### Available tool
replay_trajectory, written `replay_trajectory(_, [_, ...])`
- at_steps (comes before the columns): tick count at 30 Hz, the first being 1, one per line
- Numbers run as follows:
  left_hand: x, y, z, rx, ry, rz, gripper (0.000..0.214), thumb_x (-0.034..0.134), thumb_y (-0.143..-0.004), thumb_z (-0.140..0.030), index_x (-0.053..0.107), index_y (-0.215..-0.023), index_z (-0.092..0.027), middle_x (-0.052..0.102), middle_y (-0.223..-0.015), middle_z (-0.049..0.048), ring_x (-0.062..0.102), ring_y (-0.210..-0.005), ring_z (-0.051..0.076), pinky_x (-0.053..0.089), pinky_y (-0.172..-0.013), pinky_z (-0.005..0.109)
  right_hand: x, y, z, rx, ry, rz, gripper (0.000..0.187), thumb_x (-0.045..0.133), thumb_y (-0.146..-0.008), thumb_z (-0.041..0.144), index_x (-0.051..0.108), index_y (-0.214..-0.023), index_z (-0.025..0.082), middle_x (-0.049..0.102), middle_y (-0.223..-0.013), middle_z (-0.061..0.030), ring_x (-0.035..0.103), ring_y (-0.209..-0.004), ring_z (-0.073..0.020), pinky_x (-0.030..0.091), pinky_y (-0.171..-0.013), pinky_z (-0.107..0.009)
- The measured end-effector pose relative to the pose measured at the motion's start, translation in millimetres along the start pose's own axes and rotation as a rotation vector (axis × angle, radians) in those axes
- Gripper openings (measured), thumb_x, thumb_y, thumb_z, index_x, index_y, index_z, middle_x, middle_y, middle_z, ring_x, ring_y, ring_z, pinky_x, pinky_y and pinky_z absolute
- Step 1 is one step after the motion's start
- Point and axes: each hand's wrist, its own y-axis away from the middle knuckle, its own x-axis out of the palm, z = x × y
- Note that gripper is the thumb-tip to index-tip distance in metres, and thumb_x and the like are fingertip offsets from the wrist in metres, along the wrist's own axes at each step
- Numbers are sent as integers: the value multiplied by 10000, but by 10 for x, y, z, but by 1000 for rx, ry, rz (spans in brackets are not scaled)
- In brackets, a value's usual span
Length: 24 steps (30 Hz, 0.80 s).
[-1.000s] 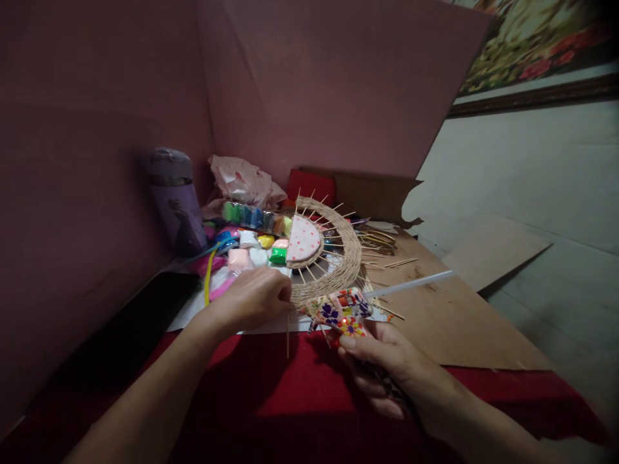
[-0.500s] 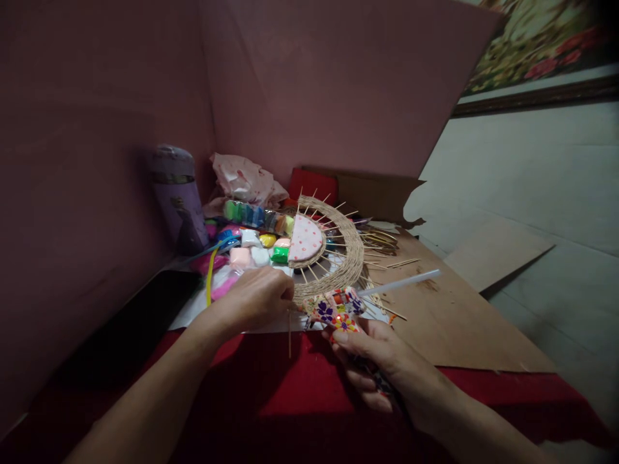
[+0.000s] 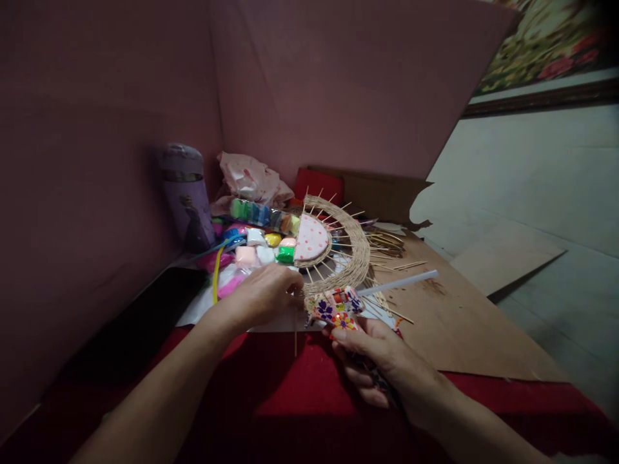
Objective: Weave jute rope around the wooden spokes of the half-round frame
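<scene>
My right hand (image 3: 372, 357) is wrapped round the handle of a flower-patterned hot glue gun (image 3: 333, 306). A translucent glue stick (image 3: 399, 282) juts from the gun's back end, and its nozzle points left, close to my left fingers. My left hand (image 3: 271, 290) is closed at the near end of a half-ring of wound twine (image 3: 360, 248); what its fingertips pinch is hidden. Thin wooden sticks radiate through the half-ring from a half-round pad (image 3: 312, 238) of pink spotted cloth. One stick (image 3: 296, 338) points down over the red cloth below my left hand.
Small packets of coloured clay (image 3: 246, 256) lie left of the twine piece, with a purple tumbler (image 3: 186, 200) behind them. A dark flat object (image 3: 164, 303) lies at the left. Cardboard (image 3: 464, 322) covers the right side, with loose sticks (image 3: 411, 265) on it. Red cloth (image 3: 290, 399) is in front.
The view has shifted slightly, so the things on the table appear a little further right. My left hand stays at the twine's near end, and my right hand keeps holding the glue gun.
</scene>
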Motion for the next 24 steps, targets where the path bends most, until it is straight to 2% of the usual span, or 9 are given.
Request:
replay_trajectory(4, [24, -21, 26, 51, 4, -11, 131, 527, -704, -180, 657, -715, -173, 618, -672, 20, 464, -586, 104, 293, -549, 243, 4, -14, -7, 2, -4, -2, 286, 605, -736, 375, 374, -734, 208, 354, -512, 97, 252, -355, -16, 173, -290, -135])
replay_trajectory(9, [19, -26, 25, 53, 45, 1, 139, 526, -693, -159, 662, -714, -166, 618, -647, 17, 452, -566, 97, 276, -532, 246, -17, -39, -35, -26, 5, -2, 278, 606, -739, 374, 388, -730, 201, 381, -558, 81, 257, -362, -12, 163, -285, -136])
replay_trajectory(16, [27, -28, 35, -49, 42, -38, 186, 582, -684, -259, 632, -847, -183, 613, -698, 19, 464, -581, 117, 270, -521, 246, -42, -31, -41, -30, 23, 0, 242, 581, -764, 374, 415, -765, 198, 409, -609, 64, 265, -374, -13, 173, -287, -140])
replay_trajectory(19, [24, -28, 46, -22, 18, -30, 144, 569, -699, -281, 631, -786, -184, 612, -714, 24, 471, -595, 119, 278, -528, 245, -40, -32, -33, -22, 30, 12, 232, 578, -766, 369, 417, -776, 203, 393, -593, 71, 261, -369, -15, 174, -288, -141])
replay_trajectory(24, [49, -49, 83, 19, 43, -5, 169, 566, -703, -257, 648, -836, -194, 641, -775, 36, 510, -661, 135, 322, -575, 251, -26, -43, -36, -28, 31, -45, 250, 581, -759, 377, 402, -738, 203, 386, -575, 74, 247, -373, -15, 169, -286, -134])
